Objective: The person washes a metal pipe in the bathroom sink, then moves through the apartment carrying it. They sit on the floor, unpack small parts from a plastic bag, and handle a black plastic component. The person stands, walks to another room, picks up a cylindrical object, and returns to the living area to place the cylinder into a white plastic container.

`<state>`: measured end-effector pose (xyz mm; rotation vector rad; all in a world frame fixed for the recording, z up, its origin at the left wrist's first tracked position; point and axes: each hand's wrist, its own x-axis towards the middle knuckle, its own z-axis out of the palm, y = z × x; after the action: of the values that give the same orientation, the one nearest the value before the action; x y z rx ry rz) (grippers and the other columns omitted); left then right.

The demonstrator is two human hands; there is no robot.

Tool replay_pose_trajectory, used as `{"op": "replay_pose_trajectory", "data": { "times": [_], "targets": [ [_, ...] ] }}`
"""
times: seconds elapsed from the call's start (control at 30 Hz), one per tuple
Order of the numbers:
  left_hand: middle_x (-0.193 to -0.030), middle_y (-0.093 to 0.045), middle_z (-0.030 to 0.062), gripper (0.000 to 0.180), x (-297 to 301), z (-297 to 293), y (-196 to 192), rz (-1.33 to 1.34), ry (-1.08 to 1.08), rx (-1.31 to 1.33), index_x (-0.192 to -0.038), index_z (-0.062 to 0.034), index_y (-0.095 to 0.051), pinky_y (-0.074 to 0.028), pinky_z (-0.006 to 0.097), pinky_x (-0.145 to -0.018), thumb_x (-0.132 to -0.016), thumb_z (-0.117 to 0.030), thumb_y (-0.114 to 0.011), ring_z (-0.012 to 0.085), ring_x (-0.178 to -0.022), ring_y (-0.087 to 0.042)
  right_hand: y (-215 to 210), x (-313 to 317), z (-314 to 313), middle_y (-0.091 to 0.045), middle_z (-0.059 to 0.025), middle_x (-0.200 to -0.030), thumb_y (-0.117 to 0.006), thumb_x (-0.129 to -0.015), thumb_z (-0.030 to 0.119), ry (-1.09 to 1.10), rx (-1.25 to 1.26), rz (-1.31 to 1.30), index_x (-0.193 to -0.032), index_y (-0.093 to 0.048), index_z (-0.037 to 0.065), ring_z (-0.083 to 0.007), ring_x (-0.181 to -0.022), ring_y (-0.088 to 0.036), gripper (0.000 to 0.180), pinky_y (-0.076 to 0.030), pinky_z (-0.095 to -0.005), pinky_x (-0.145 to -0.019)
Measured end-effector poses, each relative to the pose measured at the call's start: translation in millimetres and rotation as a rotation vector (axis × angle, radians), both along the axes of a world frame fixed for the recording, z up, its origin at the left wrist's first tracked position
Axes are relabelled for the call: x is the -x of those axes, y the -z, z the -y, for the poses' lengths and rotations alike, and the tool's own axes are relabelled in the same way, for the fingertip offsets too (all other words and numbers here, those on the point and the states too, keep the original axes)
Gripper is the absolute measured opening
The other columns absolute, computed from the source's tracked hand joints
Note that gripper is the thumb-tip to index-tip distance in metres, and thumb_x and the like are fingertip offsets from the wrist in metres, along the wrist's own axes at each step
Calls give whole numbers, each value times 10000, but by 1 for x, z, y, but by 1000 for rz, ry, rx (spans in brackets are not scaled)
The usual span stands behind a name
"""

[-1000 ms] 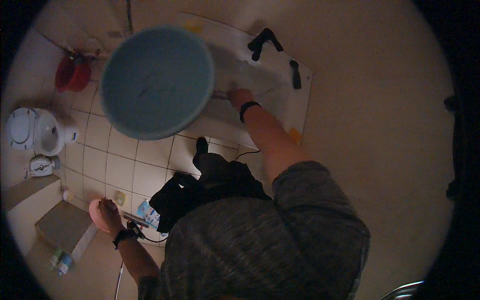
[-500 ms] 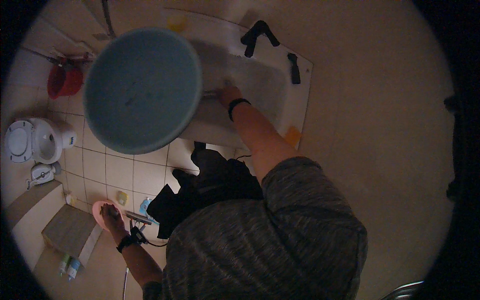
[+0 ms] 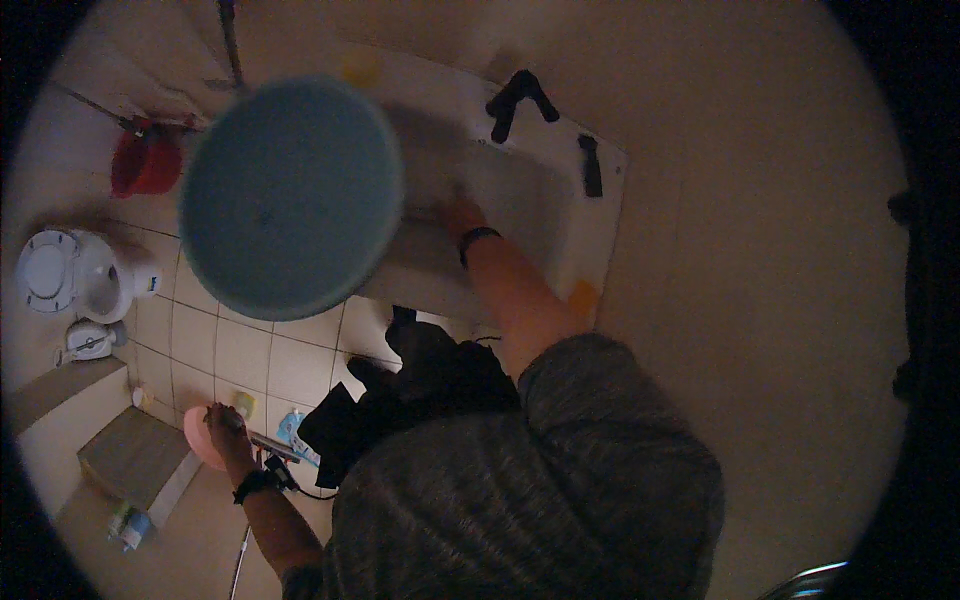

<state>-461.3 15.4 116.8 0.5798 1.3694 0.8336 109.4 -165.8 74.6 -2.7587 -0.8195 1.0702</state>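
Showing behind the left grip [image 3: 230, 434] is a pink basin [image 3: 197, 439], beside the right grip [image 3: 464, 217] a teal basin [image 3: 290, 200]; both closures unclear.

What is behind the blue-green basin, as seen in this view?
The white tub runs behind the right edge of the basin, and floor tiles pass behind its lower left edge. Whatever lies farther in is covered and cannot be seen.

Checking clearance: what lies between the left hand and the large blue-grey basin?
In the head view, tiled floor and, close by the left hand, a small yellow item.
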Motion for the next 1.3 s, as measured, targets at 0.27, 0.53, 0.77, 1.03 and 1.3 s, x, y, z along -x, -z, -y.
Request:
{"op": "replay_pose_trajectory", "data": {
  "times": [0.27, 0.53, 0.77, 1.03, 1.3],
  "targets": [
    [-649, -472, 98, 240, 23, -4, -20, -558, 324, -363, -674, -9, -459, -362, 339, -520, -857, -119, -568, 181, -586, -470, 0, -9, 5, -639, -186, -1076, -428, -921, 232, -476, 130, 217, -1322, -475, 155, -369, -1001, -614, 411, -477, -478, -877],
    [-704, -450, -5, 124, 67, 0, 21, 361, 128, -96, -795, -111, -492, -379, 231, -584, -892, -135, -565, 92, -649, -439, -59, -22, 15, -660, -151, -1027, -496, -873, 183, -589, 257, 305, -1296, -472, 174, -346, -924, -637, 424, -503, -476, -784],
    [-724, -497, -34, 147, 76, 1, 46, 394, 162, -106, -773, -128, -492, -427, 225, -611, -889, -105, -580, 84, -660, -484, -113, -34, 43, -672, -92, -998, -475, -888, 175, -656, 290, 510, -1145, -612, 186, -311, -944, -642, 292, -499, -454, -798],
    [-681, -512, -33, 179, 86, 7, 54, 333, -98, -73, -770, -154, -504, -425, 220, -499, -843, -57, -636, 92, -584, -500, -176, -40, 54, -665, -37, -1049, -490, -931, 229, -536, 497, 827, -1057, -686, 214, -268, -997, -629, 233, -446, -446, -862],
    [-709, -515, -19, 127, 105, -1, 64, 447, -16, -88, -805, -183, -513, -396, 211, -448, -892, -210, -601, 93, -577, -490, -210, -5, 53, -649, -65, -1017, -513, -913, 202, -633, 557, 1210, -1059, -684, 127, -273, -1068, -564, 237, -365, -511, -923]
  ]
}}
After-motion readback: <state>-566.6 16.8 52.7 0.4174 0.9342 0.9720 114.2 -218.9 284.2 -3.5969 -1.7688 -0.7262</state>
